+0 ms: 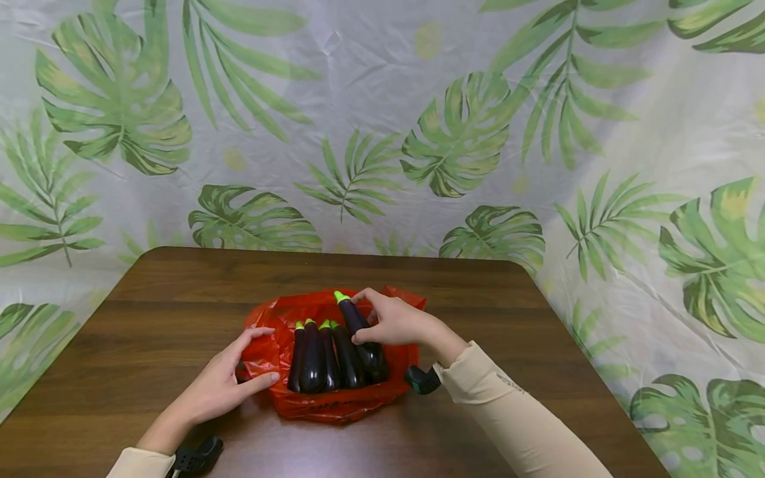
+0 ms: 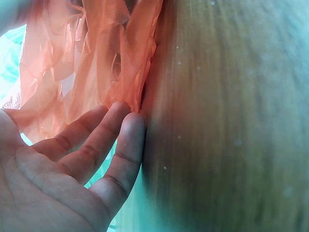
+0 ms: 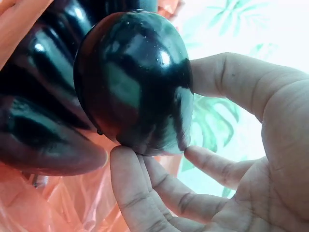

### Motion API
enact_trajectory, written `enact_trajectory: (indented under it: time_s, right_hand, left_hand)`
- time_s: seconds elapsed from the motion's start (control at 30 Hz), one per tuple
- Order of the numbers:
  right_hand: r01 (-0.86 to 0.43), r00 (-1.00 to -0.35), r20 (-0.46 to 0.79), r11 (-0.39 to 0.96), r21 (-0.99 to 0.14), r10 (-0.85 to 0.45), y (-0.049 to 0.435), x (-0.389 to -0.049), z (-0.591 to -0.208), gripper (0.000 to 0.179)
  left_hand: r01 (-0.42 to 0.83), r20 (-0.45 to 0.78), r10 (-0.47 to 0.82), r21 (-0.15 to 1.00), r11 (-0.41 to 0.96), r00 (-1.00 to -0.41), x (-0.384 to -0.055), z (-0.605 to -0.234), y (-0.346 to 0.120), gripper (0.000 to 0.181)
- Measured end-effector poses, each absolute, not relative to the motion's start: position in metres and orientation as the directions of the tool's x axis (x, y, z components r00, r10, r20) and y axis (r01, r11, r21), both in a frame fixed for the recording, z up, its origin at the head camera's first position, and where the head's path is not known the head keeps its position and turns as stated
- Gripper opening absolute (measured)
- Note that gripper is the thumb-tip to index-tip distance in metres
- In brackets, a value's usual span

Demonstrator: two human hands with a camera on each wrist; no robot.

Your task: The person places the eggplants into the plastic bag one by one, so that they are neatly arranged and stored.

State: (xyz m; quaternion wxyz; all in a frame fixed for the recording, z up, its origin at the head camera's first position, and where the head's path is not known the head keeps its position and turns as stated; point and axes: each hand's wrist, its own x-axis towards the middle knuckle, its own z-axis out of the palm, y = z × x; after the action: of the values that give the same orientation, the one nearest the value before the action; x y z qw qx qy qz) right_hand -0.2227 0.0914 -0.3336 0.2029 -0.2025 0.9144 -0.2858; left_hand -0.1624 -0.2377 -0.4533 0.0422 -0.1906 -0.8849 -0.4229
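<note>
A red plastic bag (image 1: pixel 335 410) lies spread on the table, with several dark purple eggplants (image 1: pixel 312 365) side by side on it, their green stem ends pointing away from me. My right hand (image 1: pixel 396 322) grips the rightmost eggplant (image 1: pixel 374 364) between thumb and fingers. In the right wrist view, the rounded end of that eggplant (image 3: pixel 135 82) shows between the fingertips, with other eggplants (image 3: pixel 43 140) beside it. My left hand (image 1: pixel 226 378) rests at the left side of the bag, thumb and fingers spread. The left wrist view has its fingertips touching the crumpled plastic (image 2: pixel 101 63).
The brown wooden table (image 1: pixel 508 318) extends around the bag on all sides. Behind it hangs a pale cloth (image 1: pixel 370 99) printed with green leaves. A dark wrist device (image 1: pixel 200 457) sits at the left wrist and another device (image 1: pixel 423 380) at the right.
</note>
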Motion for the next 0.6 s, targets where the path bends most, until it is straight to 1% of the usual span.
enact_trajectory:
  time_s: [0.6]
  right_hand:
    - [-0.26,-0.831,-0.272,0.772,-0.58,-0.485,0.093,-0.222,-0.353,0.068]
  left_hand:
    - [0.372,0.231,0.307,0.74,0.56,-0.923,-0.164,-0.452,-0.238,0.071]
